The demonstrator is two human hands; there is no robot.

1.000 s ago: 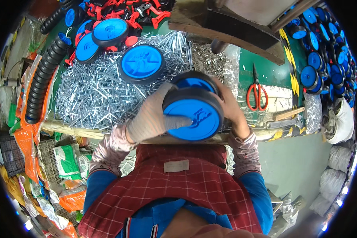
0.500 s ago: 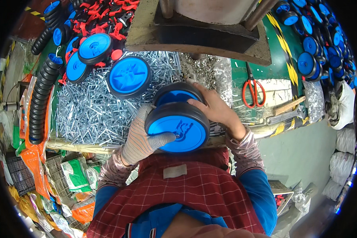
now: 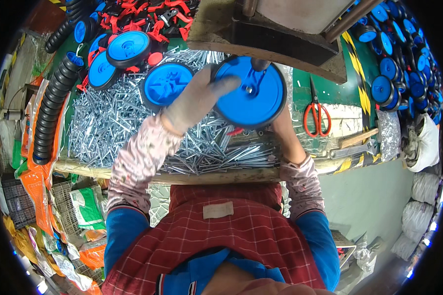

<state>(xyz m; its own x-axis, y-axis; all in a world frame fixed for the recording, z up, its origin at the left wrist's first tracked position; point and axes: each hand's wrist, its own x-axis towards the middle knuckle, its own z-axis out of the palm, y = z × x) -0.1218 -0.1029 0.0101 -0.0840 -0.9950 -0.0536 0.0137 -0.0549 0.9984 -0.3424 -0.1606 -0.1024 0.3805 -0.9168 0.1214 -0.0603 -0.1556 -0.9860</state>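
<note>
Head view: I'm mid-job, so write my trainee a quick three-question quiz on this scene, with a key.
1. True or false: the left grip is bare.
2. Which item lies to the right of the wheel nearest the machine?
A. a cup
B. scissors
C. a brush
3. Fill in: that wheel has a blue face and a ___ rim.

Key: 1. False, it is gloved. 2. B. 3. black.
</note>
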